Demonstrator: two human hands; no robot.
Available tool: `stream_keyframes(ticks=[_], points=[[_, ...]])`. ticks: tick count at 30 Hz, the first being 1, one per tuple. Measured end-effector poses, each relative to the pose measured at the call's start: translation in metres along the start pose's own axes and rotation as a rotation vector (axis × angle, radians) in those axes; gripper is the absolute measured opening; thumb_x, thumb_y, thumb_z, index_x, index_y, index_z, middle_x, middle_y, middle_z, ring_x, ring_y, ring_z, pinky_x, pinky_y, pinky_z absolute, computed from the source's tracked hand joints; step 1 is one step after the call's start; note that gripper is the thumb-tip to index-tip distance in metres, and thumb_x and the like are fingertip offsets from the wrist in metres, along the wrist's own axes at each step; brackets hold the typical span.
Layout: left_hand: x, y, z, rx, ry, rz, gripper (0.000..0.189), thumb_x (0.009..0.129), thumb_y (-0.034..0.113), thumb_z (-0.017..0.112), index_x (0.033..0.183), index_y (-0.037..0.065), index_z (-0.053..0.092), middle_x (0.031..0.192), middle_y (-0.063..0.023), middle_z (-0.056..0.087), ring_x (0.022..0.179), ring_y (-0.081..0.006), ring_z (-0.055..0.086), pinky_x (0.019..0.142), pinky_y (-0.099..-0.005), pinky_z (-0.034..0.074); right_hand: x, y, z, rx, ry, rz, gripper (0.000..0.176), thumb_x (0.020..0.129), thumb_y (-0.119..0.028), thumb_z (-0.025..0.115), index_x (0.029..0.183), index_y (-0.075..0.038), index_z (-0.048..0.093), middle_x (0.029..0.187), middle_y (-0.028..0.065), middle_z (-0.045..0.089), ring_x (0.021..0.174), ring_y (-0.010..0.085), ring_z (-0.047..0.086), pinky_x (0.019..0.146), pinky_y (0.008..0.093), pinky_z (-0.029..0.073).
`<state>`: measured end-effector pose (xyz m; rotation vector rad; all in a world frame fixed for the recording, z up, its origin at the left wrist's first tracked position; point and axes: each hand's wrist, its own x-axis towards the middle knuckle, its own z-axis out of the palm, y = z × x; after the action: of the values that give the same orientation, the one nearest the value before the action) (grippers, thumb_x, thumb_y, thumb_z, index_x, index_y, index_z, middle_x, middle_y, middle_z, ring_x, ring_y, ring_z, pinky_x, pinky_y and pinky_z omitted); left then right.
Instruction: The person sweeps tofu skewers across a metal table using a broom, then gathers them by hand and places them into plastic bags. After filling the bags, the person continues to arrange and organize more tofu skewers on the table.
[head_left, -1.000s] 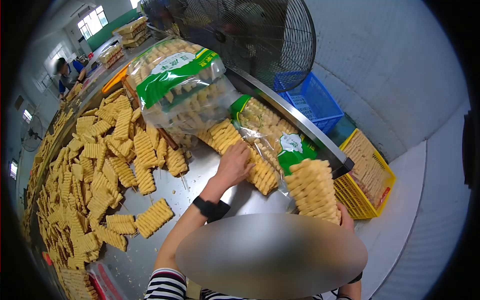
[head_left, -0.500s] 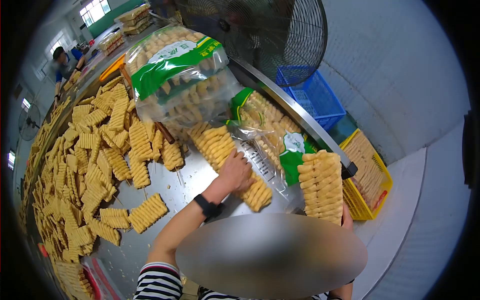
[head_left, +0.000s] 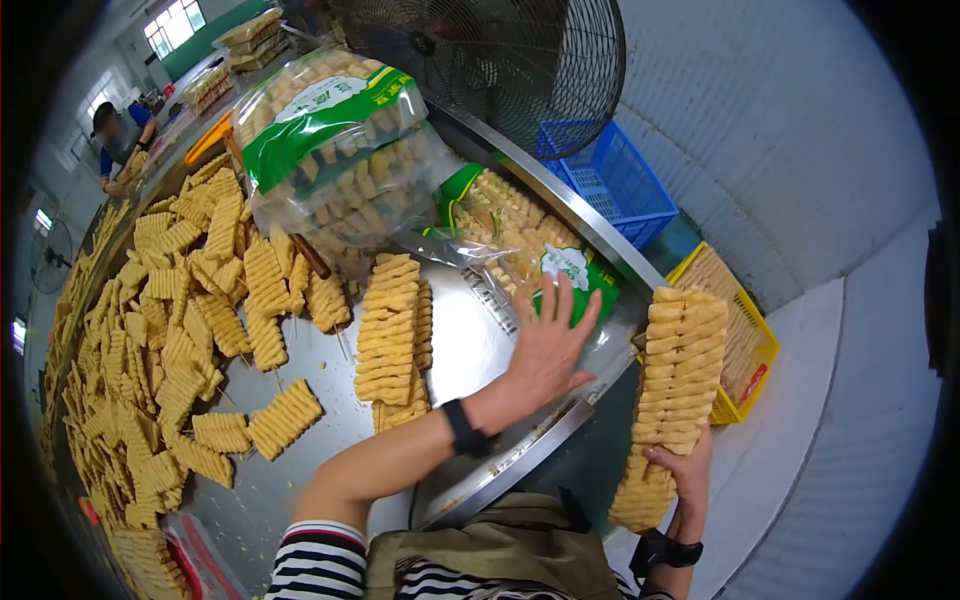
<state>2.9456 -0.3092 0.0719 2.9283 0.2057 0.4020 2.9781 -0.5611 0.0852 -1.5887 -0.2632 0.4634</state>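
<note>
My right hand (head_left: 690, 468) is wrapped round the lower part of a tall stack of ridged yellow tofu skewers (head_left: 680, 375), upright beyond the table's right edge. My left hand (head_left: 548, 345) is spread flat with fingers apart, over the clear end of a green-printed plastic bag (head_left: 520, 225) that has skewers inside. To the left of that hand, another stack of tofu skewers (head_left: 388, 330) lies on the metal table (head_left: 345, 420).
A big heap of loose skewers (head_left: 165, 350) covers the table's left side. Full bags (head_left: 335, 150) are piled at the back, near a large fan (head_left: 480, 60). Off the right edge stand a blue crate (head_left: 615, 190) and a yellow crate (head_left: 765, 350). Another person (head_left: 122, 140) works at far left.
My left hand has left the stack on the table and moved right to the bag, fingers now spread. My right hand's stack shows more fully, a little farther right.
</note>
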Motion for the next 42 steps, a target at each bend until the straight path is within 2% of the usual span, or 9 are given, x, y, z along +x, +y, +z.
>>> stream_keyframes(ticks=[5,7,10,19,29,33,35,41,42], points=[[0.024,-0.017,0.062,0.271,0.105,-0.01,0.045,0.072,0.023,0.065,0.111,0.002,0.055,0.117,-0.0238,0.05,0.114,-0.0401,0.044,0.09,-0.0593,0.031,-0.01,0.006,-0.011,-0.038,0.006,-0.038,0.079,0.056,-0.004,0.081,0.124,0.0,0.041,0.113,0.0108,0.057,0.1,0.02,0.058,0.086,0.0323,0.047],[0.017,-0.034,0.055,-0.085,0.052,-0.094,0.017,0.074,0.01,0.055,0.089,0.002,0.059,0.095,-0.0162,0.06,0.095,-0.0325,0.055,0.08,-0.0491,0.04,-0.016,0.007,-0.013,0.007,0.022,0.017,0.077,0.056,-0.002,0.08,0.123,0.0,0.042,0.112,0.0105,0.057,0.1,0.0198,0.058,0.086,0.0322,0.047],[0.016,-0.046,0.036,-0.543,0.588,-0.223,0.014,0.077,0.005,0.05,0.088,0.002,0.058,0.083,-0.0135,0.062,0.078,-0.0303,0.059,0.067,-0.0413,0.043,-0.015,0.01,-0.015,-0.016,-0.015,0.076,0.075,0.056,-0.001,0.08,0.122,0.0,0.044,0.11,0.0104,0.058,0.1,0.0193,0.058,0.086,0.0315,0.047],[0.042,-0.041,-0.065,-1.108,0.726,-0.223,0.014,0.092,0.013,0.05,0.089,0.0,0.055,0.067,-0.0035,0.05,0.065,-0.0085,0.044,0.057,-0.0257,0.037,0.0,0.015,0.01,0.095,-0.041,0.164,0.069,0.058,0.003,0.077,0.12,0.0,0.046,0.109,0.0091,0.06,0.097,0.0186,0.059,0.087,0.0311,0.046],[-0.06,0.024,-0.191,-1.709,0.747,-0.042,0.017,0.093,0.018,0.054,0.094,0.001,0.055,0.079,0.0043,0.052,0.074,-0.0029,0.044,0.064,-0.0189,0.038,-0.026,0.001,0.02,0.129,-0.262,0.21,0.066,0.06,0.001,0.076,0.12,0.001,0.048,0.111,0.0104,0.06,0.098,0.0192,0.059,0.087,0.0309,0.046],[-0.11,0.026,-0.228,-1.522,0.936,0.017,0.024,0.092,0.026,0.052,0.085,0.004,0.049,0.081,-0.006,0.057,0.07,-0.0134,0.054,0.056,-0.0271,0.043,-0.049,-0.036,0.061,0.118,-0.425,0.254,0.066,0.06,0.0,0.076,0.119,0.001,0.049,0.111,0.0103,0.06,0.098,0.019,0.059,0.087,0.0307,0.046],[-0.13,0.028,-0.235,-1.794,1.181,0.401,0.016,0.093,0.016,0.054,0.096,0.0,0.054,0.084,-0.0004,0.05,0.075,-0.0063,0.047,0.067,-0.0208,0.039,-0.061,-0.054,0.091,0.101,-0.549,0.278,0.065,0.06,-0.001,0.076,0.119,0.001,0.049,0.111,0.0103,0.06,0.098,0.0188,0.059,0.087,0.0306,0.046],[-0.262,-0.012,-0.288,-1.093,1.091,0.063,0.02,0.09,0.016,0.058,0.102,-0.001,0.054,0.085,-0.0031,0.055,0.078,-0.0085,0.054,0.066,-0.0213,0.043,-0.098,-0.088,0.221,0.037,-0.917,0.472,0.065,0.061,-0.004,0.077,0.119,0.001,0.05,0.111,0.0103,0.06,0.098,0.0185,0.059,0.087,0.0303,0.046],[-0.282,-0.016,-0.293,-0.988,1.237,-0.083,0.021,0.091,0.018,0.056,0.102,0.0,0.055,0.086,-0.0014,0.057,0.078,-0.0073,0.054,0.067,-0.021,0.044,-0.08,-0.059,0.243,-0.11,-1.173,0.255,0.065,0.061,-0.007,0.079,0.119,0.001,0.05,0.11,0.0099,0.061,0.097,0.0178,0.059,0.086,0.03,0.046]])
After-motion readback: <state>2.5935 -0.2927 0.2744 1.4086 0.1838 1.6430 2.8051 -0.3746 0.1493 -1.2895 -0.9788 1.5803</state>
